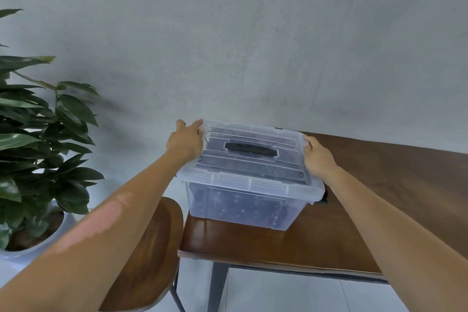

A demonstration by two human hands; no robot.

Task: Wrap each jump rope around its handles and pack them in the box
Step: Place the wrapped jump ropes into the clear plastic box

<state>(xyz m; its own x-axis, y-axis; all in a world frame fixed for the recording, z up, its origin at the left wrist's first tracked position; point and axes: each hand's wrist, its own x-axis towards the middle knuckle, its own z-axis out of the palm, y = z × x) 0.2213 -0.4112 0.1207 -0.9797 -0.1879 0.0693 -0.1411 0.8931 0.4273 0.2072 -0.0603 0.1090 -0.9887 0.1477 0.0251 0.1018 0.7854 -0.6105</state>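
1. A clear plastic box (243, 202) sits at the near left corner of a brown wooden worktop (354, 223), its clear lid (250, 157) on top with a black handle (250, 149) set in the middle.
2. The left hand (186, 140) holds the lid's edge at the box's 10 o'clock corner, fingers (196, 124) curled over the rim.
3. The right hand (317, 156) grasps the lid's edge at 3 o'clock, fingers wrapped around the rim.
4. Dark contents show dimly through the box walls; what they are cannot be told.
5. A wooden chair (149, 248) stands at 8 o'clock from the box, just beside the worktop.
6. A leafy potted plant (38, 134) in a white pot (58, 230) stands at 9 o'clock, against a grey wall (253, 45).
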